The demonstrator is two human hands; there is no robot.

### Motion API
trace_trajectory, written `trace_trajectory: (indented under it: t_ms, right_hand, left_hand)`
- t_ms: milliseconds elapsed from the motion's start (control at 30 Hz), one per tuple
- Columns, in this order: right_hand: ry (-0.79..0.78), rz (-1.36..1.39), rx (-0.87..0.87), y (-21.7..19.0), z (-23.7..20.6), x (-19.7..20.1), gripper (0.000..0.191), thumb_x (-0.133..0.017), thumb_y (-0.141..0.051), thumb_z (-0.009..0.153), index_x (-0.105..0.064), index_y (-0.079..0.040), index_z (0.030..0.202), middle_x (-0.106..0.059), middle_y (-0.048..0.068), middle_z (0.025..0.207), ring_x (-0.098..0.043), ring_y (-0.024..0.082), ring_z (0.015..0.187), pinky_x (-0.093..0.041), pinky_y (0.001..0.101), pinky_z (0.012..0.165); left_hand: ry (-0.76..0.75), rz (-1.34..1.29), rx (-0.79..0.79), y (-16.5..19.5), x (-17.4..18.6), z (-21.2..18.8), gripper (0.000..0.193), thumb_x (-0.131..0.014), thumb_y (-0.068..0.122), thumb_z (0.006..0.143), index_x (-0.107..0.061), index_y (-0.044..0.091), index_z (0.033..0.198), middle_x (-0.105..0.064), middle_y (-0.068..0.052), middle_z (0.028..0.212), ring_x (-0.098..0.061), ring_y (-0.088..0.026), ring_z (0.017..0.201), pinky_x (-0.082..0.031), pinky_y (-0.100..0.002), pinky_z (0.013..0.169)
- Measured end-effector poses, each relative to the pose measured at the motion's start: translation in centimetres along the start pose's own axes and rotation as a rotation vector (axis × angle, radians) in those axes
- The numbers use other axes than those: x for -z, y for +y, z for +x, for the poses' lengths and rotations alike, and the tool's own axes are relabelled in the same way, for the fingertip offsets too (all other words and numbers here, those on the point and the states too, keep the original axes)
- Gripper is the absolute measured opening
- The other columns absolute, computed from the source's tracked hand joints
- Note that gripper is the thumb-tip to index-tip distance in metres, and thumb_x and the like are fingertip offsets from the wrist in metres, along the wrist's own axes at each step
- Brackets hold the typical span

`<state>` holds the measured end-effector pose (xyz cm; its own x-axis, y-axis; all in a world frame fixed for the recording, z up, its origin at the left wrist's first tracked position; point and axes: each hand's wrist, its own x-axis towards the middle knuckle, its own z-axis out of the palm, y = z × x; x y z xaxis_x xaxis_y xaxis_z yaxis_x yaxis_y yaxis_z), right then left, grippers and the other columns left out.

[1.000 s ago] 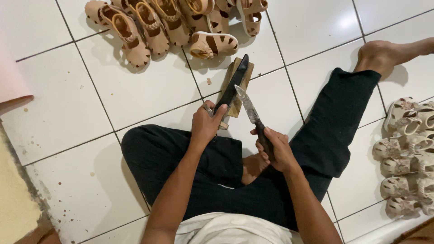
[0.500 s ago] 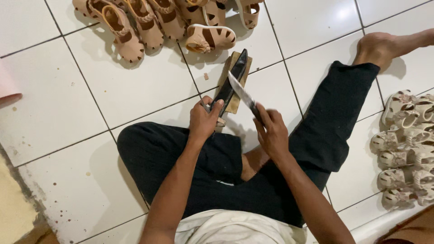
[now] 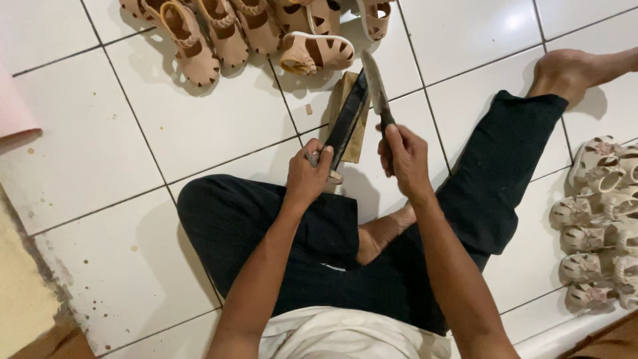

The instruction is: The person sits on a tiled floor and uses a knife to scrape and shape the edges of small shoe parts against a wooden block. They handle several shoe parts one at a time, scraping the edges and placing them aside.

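- Head view: left hand (image 3: 309,176), fingers closed round near end of dark flat bar (image 3: 347,123) angled up off tiled floor (image 3: 199,126)
- right hand (image 3: 404,159), fingers wrapped on knife (image 3: 376,85) handle, blade just beside bar's far end, over tan block (image 3: 345,116)
- tan sandals (image 3: 252,30) beyond, pale sandals (image 3: 598,219) right

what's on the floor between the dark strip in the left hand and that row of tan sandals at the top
In the head view, a flat brown block lies under the dark strip, reaching toward the tan sandals. A small scrap sits beside it on white tile.
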<state>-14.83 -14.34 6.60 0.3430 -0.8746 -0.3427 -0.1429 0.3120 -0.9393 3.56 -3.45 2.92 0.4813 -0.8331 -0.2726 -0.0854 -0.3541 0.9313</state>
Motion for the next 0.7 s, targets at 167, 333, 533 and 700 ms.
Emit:
trace_trajectory:
  t_ms: [167,333,533,700]
  right_hand:
    - [0.182,-1.158,0.844,-1.3,-1.1,-0.6,0.046,-0.079,-0.018,0.093,-0.066,-0.007,0.136,-0.063,0.010,0.099,-0.064,0.025,0.080,-0.053,0.0365,0.067]
    - [0.038,-0.906,0.561,0.6,-7.5,1.4,0.044,-0.074,-0.017,0.095,-0.065,-0.004,0.136,-0.064,0.011,0.091,-0.063,0.021,0.076,-0.051,0.0338,0.066]
    - [-0.219,0.257,-0.324,2.3,-6.1,3.4,0.038,-0.054,-0.031,0.105,-0.063,0.003,0.118,-0.065,0.009,0.074,-0.052,0.011,0.045,-0.037,0.0245,0.036]
    - [-0.138,0.125,-0.112,0.8,0.4,0.6,0.031,-0.059,-0.028,0.107,-0.061,0.001,0.116,-0.064,0.009,0.076,-0.046,0.012,0.043,-0.034,0.0266,0.035]
  left_hand:
    - [0.031,-0.034,-0.037,0.1,-0.1,0.3,0.030,-0.067,0.027,0.098,-0.061,0.001,0.084,-0.057,-0.005,0.059,-0.049,-0.011,0.052,-0.042,-0.032,0.050]
    - [-0.017,-0.132,0.050,-0.2,0.2,0.4,0.030,-0.066,0.028,0.098,-0.060,0.002,0.083,-0.056,-0.004,0.058,-0.051,-0.011,0.052,-0.043,-0.034,0.049]
    - [0.004,-0.069,0.015,-0.6,0.0,0.3,0.031,-0.065,0.030,0.098,-0.061,0.003,0.084,-0.056,-0.004,0.058,-0.051,-0.012,0.052,-0.043,-0.034,0.050]
    - [-0.008,-0.096,-0.018,-0.5,0.1,0.3,0.032,-0.066,0.029,0.100,-0.060,0.003,0.084,-0.055,-0.004,0.060,-0.049,-0.011,0.054,-0.043,-0.033,0.051]
